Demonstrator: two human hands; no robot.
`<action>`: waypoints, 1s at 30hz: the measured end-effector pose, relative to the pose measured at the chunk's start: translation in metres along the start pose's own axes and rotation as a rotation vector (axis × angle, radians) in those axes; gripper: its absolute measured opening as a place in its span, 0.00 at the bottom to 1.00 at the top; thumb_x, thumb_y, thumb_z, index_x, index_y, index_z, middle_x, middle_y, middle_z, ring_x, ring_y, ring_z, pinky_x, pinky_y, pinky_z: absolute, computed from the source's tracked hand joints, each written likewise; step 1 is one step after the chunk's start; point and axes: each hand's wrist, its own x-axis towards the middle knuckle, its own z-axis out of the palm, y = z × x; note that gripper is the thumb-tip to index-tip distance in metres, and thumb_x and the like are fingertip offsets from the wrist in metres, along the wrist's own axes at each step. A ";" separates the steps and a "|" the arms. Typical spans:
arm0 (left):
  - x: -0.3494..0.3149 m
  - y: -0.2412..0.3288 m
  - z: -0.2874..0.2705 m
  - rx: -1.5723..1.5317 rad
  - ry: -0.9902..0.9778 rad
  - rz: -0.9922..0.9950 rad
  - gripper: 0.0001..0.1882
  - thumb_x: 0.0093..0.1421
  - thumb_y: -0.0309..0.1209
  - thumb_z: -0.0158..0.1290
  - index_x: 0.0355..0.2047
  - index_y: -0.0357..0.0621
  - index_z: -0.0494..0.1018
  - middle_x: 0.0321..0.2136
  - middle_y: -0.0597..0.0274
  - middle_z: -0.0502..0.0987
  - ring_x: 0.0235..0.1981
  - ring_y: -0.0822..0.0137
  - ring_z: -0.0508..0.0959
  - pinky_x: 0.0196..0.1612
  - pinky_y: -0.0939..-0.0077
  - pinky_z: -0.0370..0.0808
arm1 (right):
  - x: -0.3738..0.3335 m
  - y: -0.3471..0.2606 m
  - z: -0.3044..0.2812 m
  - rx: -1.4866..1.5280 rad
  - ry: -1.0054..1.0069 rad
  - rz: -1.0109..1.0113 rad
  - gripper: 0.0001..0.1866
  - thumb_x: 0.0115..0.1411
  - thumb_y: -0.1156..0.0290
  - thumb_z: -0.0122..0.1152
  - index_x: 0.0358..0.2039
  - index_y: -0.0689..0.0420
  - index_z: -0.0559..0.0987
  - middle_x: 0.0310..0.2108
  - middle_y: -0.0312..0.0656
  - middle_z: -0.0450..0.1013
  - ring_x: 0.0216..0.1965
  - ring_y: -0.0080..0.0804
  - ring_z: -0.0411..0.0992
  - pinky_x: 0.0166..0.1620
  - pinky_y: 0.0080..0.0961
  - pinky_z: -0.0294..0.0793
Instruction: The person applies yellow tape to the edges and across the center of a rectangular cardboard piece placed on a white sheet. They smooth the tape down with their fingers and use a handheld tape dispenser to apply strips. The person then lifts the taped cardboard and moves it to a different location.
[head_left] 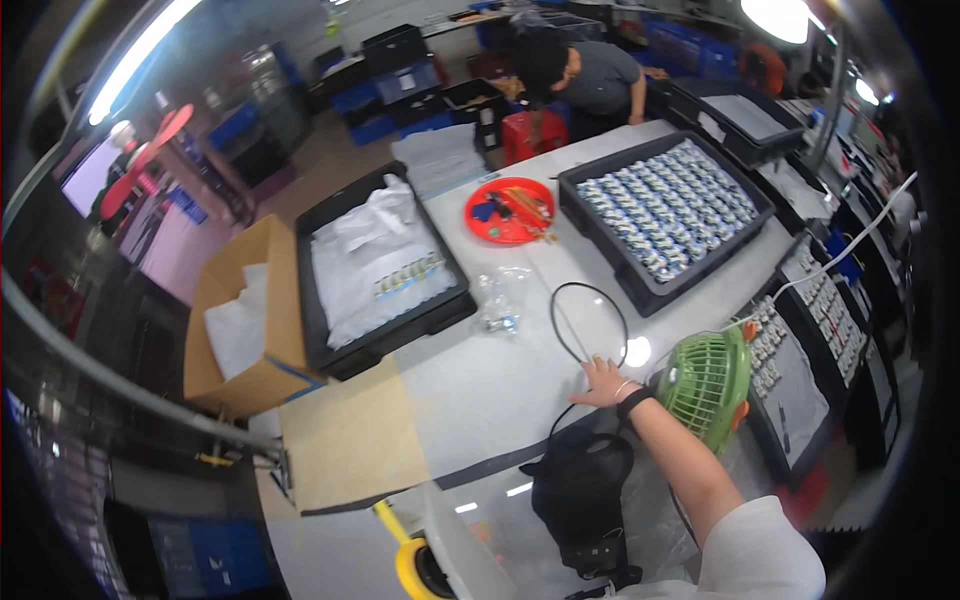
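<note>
My right hand (603,384) reaches out over the white tabletop, a dark band and a thin bracelet at its wrist. Its fingers are stretched and apart, resting at a black cable (553,318). The cable loops ahead of the hand, passes by or under it and runs back toward a black bag-like item (580,490) near my body. Whether the fingertips press on the cable is too small to tell. Just right of my wrist stands a green fan (703,388) with a slatted grille. My left hand does not show.
Beyond lie a red plate (510,238) of small pieces, a clear plastic bag (500,300) and a black tray (640,283) filled with rows of small parts. Leftward are another black tray (452,308) and a cardboard box (276,322). A person (605,85) bends at the far side.
</note>
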 end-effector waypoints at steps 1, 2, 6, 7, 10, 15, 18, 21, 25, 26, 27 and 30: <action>0.013 0.013 0.003 0.045 0.029 0.049 0.45 0.56 0.66 0.35 0.59 0.39 0.54 0.56 0.52 0.62 0.55 0.59 0.67 0.57 0.65 0.64 | -0.008 -0.010 -0.006 -0.039 0.036 0.066 0.44 0.47 0.46 0.60 0.61 0.52 0.58 0.63 0.49 0.46 0.62 0.57 0.46 0.54 0.64 0.56; 0.026 0.022 0.009 0.097 0.050 0.068 0.45 0.56 0.66 0.35 0.59 0.39 0.54 0.55 0.52 0.62 0.54 0.59 0.67 0.56 0.65 0.65 | -0.004 -0.008 -0.004 -0.027 0.027 0.087 0.43 0.47 0.46 0.60 0.60 0.51 0.59 0.63 0.48 0.47 0.62 0.56 0.46 0.54 0.62 0.57; 0.098 0.042 0.034 0.284 0.040 0.076 0.43 0.57 0.65 0.35 0.59 0.40 0.56 0.54 0.53 0.64 0.53 0.59 0.68 0.55 0.65 0.67 | 0.006 0.011 0.039 0.056 0.088 0.107 0.28 0.49 0.52 0.58 0.49 0.51 0.69 0.56 0.47 0.57 0.57 0.50 0.56 0.50 0.54 0.66; 0.117 0.045 0.043 0.327 0.015 0.071 0.43 0.57 0.65 0.35 0.58 0.41 0.56 0.54 0.53 0.65 0.52 0.59 0.69 0.55 0.65 0.67 | -0.001 0.004 0.039 0.050 0.066 0.141 0.25 0.51 0.53 0.57 0.47 0.52 0.71 0.54 0.48 0.61 0.55 0.50 0.60 0.49 0.51 0.67; 0.175 0.043 0.072 0.434 -0.087 0.049 0.42 0.57 0.65 0.36 0.58 0.42 0.57 0.53 0.53 0.66 0.51 0.59 0.70 0.54 0.64 0.68 | -0.019 0.010 0.058 0.200 -0.133 -0.001 0.16 0.55 0.57 0.51 0.39 0.54 0.75 0.40 0.50 0.73 0.41 0.52 0.72 0.46 0.42 0.71; 0.278 0.013 0.142 0.527 -0.297 0.002 0.41 0.57 0.65 0.36 0.57 0.44 0.60 0.51 0.54 0.69 0.50 0.58 0.72 0.52 0.64 0.70 | -0.065 0.011 0.062 0.184 -0.266 0.010 0.20 0.58 0.55 0.45 0.33 0.57 0.80 0.33 0.52 0.76 0.38 0.51 0.74 0.43 0.43 0.72; 0.338 -0.023 0.183 0.521 -0.393 -0.044 0.40 0.57 0.64 0.36 0.56 0.45 0.61 0.50 0.54 0.70 0.49 0.58 0.73 0.51 0.64 0.72 | -0.068 0.010 0.080 0.218 -0.266 -0.022 0.20 0.58 0.56 0.44 0.31 0.56 0.80 0.31 0.52 0.76 0.36 0.51 0.74 0.42 0.43 0.73; 0.392 -0.065 0.203 0.345 -0.422 -0.192 0.36 0.57 0.63 0.37 0.54 0.48 0.64 0.46 0.57 0.72 0.45 0.58 0.75 0.48 0.63 0.74 | -0.073 0.000 0.076 0.211 -0.194 0.042 0.19 0.59 0.56 0.44 0.29 0.56 0.80 0.28 0.50 0.76 0.33 0.50 0.75 0.39 0.44 0.74; 0.444 -0.120 0.219 0.350 -0.295 -0.236 0.33 0.57 0.61 0.40 0.51 0.49 0.66 0.42 0.60 0.74 0.41 0.60 0.76 0.44 0.65 0.75 | -0.079 -0.008 0.078 0.209 -0.085 0.050 0.18 0.60 0.57 0.46 0.26 0.58 0.77 0.23 0.51 0.75 0.27 0.50 0.75 0.31 0.44 0.74; 0.451 -0.129 0.223 0.371 -0.255 -0.222 0.33 0.57 0.61 0.42 0.51 0.49 0.66 0.43 0.60 0.73 0.42 0.60 0.75 0.45 0.65 0.74 | -0.079 -0.009 0.081 0.204 -0.060 0.049 0.18 0.60 0.57 0.46 0.27 0.58 0.77 0.22 0.51 0.75 0.26 0.50 0.75 0.30 0.44 0.74; 0.455 -0.136 0.225 0.436 -0.212 -0.216 0.32 0.56 0.59 0.45 0.50 0.49 0.66 0.42 0.59 0.73 0.43 0.60 0.75 0.46 0.65 0.74 | -0.079 -0.008 0.082 0.207 -0.043 0.042 0.18 0.60 0.57 0.47 0.27 0.59 0.76 0.21 0.51 0.75 0.25 0.50 0.75 0.29 0.44 0.74; 0.491 -0.143 0.206 0.488 -0.176 -0.144 0.33 0.54 0.54 0.52 0.52 0.44 0.63 0.45 0.56 0.70 0.44 0.59 0.73 0.47 0.64 0.72 | -0.080 -0.010 0.082 0.217 -0.040 0.010 0.18 0.60 0.57 0.47 0.27 0.58 0.76 0.21 0.52 0.75 0.25 0.50 0.75 0.29 0.45 0.74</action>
